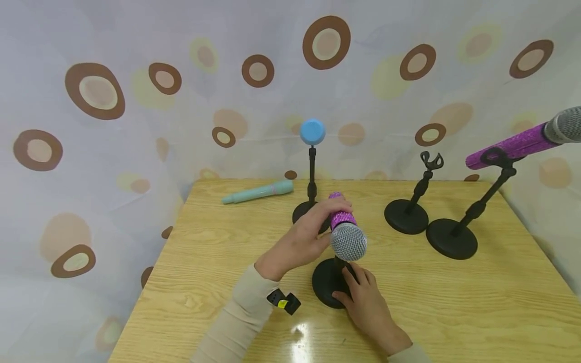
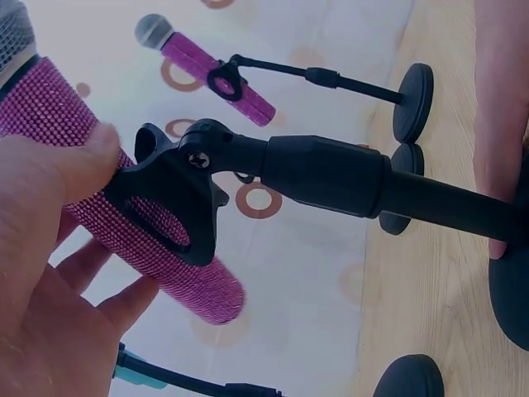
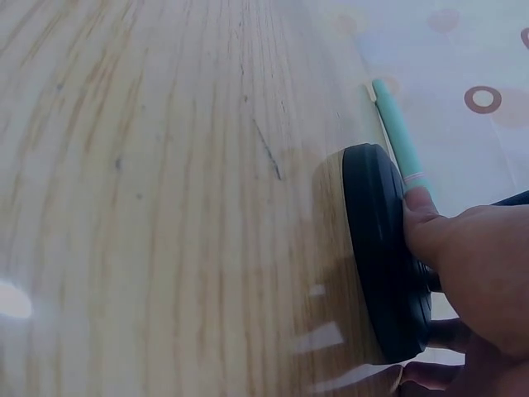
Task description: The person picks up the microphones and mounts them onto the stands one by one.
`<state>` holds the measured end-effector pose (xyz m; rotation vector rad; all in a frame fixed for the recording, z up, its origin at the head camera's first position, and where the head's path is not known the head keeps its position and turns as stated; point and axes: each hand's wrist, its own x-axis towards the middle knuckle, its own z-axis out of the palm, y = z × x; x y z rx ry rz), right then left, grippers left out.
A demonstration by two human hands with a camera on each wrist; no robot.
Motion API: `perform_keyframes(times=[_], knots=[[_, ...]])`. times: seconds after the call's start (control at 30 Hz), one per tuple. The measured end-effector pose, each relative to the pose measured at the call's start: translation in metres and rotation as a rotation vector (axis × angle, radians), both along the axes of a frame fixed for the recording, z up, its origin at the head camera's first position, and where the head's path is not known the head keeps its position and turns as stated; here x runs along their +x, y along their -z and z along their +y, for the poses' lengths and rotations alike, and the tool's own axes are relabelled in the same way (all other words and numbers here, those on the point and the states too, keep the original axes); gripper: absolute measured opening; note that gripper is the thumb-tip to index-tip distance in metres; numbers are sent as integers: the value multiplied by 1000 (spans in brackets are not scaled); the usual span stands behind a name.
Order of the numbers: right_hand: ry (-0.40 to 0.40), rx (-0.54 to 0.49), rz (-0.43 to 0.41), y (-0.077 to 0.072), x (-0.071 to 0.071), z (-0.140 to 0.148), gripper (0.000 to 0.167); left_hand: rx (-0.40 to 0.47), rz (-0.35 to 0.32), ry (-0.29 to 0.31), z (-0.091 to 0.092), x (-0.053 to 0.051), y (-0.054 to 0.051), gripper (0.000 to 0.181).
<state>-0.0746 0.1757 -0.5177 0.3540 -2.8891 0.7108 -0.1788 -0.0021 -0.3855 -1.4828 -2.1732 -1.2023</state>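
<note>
A glittery magenta microphone [image 1: 343,218] with a silver mesh head lies in the clip [image 2: 169,203] of a black stand. My left hand [image 1: 301,242] grips its body, thumb on one side and fingers on the other in the left wrist view. Low down, my right hand [image 1: 369,307] holds the stand's round base [image 1: 324,285]; in the right wrist view the thumb lies on top of the base [image 3: 384,256].
Behind stands a stand with a light-blue-headed microphone [image 1: 312,132]. A teal microphone [image 1: 258,192] lies at the table's back left. To the right are a stand with a bare clip [image 1: 406,216] and another holding a magenta microphone [image 1: 522,144]. Patterned cloth [image 1: 181,126] hangs behind.
</note>
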Motion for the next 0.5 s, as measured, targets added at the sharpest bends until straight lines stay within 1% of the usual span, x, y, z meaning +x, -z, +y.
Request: perform_keyframes(times=[0.07, 0.17, 0.3, 0.43, 0.5], knots=[[-3, -5, 24, 2, 0, 0, 57, -31, 23, -24, 0, 2, 0, 60], [-10, -19, 51, 5, -1, 1, 57, -97, 89, -83, 0, 4, -1, 65], [-20, -29, 85, 7, -2, 2, 61, -159, 158, -129, 0, 3, 0, 61], [-33, -58, 81, 9, -4, 2, 69, -173, 217, -146, 0, 3, 1, 53], [-42, -67, 63, 10, -4, 2, 72, -172, 238, -159, -1, 4, 1, 51]])
